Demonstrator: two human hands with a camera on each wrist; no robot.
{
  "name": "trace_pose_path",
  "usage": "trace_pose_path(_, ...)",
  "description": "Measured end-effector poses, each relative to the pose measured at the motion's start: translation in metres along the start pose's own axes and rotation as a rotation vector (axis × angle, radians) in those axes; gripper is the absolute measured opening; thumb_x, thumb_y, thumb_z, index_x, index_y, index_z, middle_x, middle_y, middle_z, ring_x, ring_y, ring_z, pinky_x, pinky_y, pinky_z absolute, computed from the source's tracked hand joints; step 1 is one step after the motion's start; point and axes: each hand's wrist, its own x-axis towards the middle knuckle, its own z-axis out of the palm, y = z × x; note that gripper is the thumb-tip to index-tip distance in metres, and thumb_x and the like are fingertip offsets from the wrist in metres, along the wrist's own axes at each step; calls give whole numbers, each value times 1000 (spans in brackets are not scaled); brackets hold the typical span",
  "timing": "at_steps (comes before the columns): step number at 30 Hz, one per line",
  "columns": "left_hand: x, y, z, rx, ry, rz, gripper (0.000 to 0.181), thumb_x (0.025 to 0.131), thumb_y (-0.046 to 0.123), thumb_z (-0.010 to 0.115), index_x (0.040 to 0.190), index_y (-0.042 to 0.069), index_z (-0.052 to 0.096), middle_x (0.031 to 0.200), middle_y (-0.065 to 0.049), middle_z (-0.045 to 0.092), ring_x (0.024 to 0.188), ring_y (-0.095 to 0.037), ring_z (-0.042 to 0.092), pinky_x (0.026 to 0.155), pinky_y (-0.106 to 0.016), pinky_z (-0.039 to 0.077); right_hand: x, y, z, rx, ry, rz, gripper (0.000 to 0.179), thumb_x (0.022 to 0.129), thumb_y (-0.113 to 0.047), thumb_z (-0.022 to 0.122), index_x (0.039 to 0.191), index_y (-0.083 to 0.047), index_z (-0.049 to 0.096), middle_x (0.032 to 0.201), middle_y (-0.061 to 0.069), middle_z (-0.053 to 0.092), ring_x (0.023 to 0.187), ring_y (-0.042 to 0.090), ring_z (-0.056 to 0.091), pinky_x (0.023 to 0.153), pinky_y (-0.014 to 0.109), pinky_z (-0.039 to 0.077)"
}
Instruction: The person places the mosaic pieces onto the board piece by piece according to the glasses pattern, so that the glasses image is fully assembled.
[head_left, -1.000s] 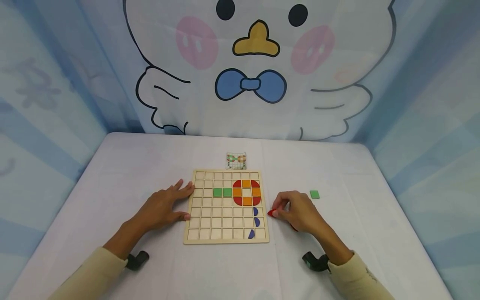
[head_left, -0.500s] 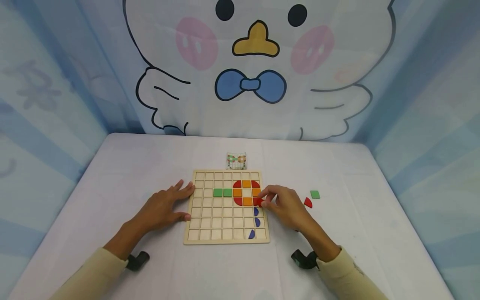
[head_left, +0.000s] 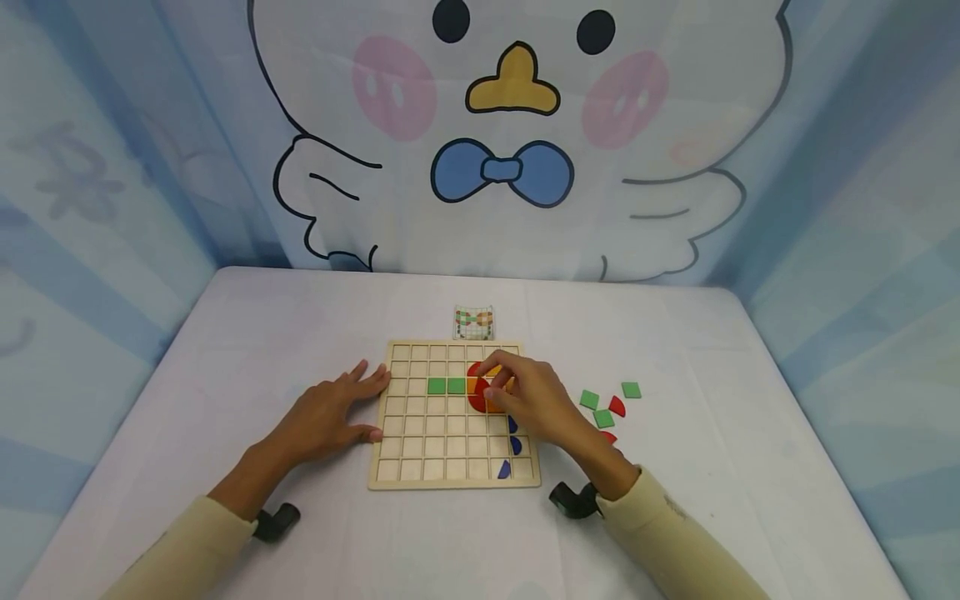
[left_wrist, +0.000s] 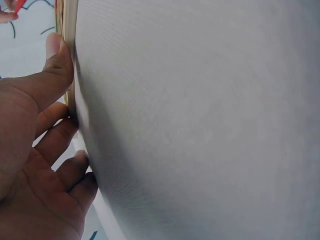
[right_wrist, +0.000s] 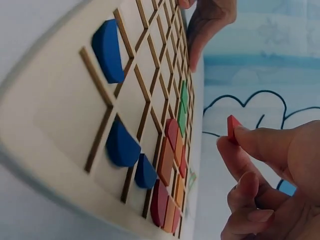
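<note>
The wooden grid board (head_left: 412,450) lies flat on the white table. In the head view my left hand (head_left: 321,419) rests at its left edge, fingers spread, thumb and fingertips touching the side. My right hand (head_left: 534,402) is over the upper right of the board and pinches a red quarter-circle tile (right_wrist: 232,128) between thumb and forefinger. Beneath it, red and orange tiles (right_wrist: 165,161) form a ring, partly hidden by the hand in the head view. Two green square tiles (head_left: 446,386) sit left of the ring. Several blue rounded tiles (right_wrist: 123,145) lie in the board's right-hand cells.
Right of the board lie loose green squares (head_left: 603,419) and red quarter-circle tiles (head_left: 617,406), some near my right forearm. A small pattern card (head_left: 473,322) is just behind the board. Curtains printed with a cartoon figure (head_left: 502,171) surround the table.
My right hand has moved left from beside the board to over the ring, carrying the red quarter-circle tile. More loose tiles show at the right. My left hand has stayed put.
</note>
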Motion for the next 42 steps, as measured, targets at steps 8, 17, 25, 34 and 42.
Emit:
trace_pose_path(8, 0, 0, -1, 0, 11, 15, 92, 85, 41, 87, 162, 15, 44, 167, -23, 40, 146, -59, 45, 114, -72, 42, 26, -9, 9, -13, 40, -33, 18, 96, -16, 80, 113, -23, 75, 92, -2, 76, 62, 14, 54, 55, 25, 44)
trace_pose_path(17, 0, 2, 0, 2, -5, -11, 92, 85, 41, 88, 162, 16, 44, 168, -23, 38, 148, -57, 44, 115, -72, 41, 50, -16, 20, -47, 25, -57, 17, 96, -14, 80, 111, -20, 77, 93, 0, 77, 63, 13, 58, 49, 24, 40)
trace_pose_path(25, 1, 2, -1, 5, -7, -12, 92, 86, 42, 87, 163, 18, 43, 168, -23, 38, 148, -57, 45, 114, -72, 42, 70, -18, 33, -107, -5, -33, 12, 93, -17, 84, 99, -20, 75, 91, -1, 77, 83, 17, 68, 55, 28, 49)
trace_pose_path(34, 1, 0, -1, 0, -6, 4, 91, 86, 42, 87, 162, 17, 44, 168, -24, 39, 146, -58, 46, 113, -73, 42, 83, -21, 45, -146, -35, 22, 9, 93, -15, 84, 93, -20, 76, 85, -3, 77, 73, 13, 66, 54, 27, 48)
trace_pose_path(42, 1, -1, 0, 2, 0, 9, 91, 86, 42, 87, 162, 17, 45, 167, -24, 39, 146, -59, 45, 112, -73, 43, 85, -26, 48, -228, -47, 38, 4, 93, -18, 84, 92, -17, 80, 82, -4, 77, 70, 12, 66, 53, 25, 48)
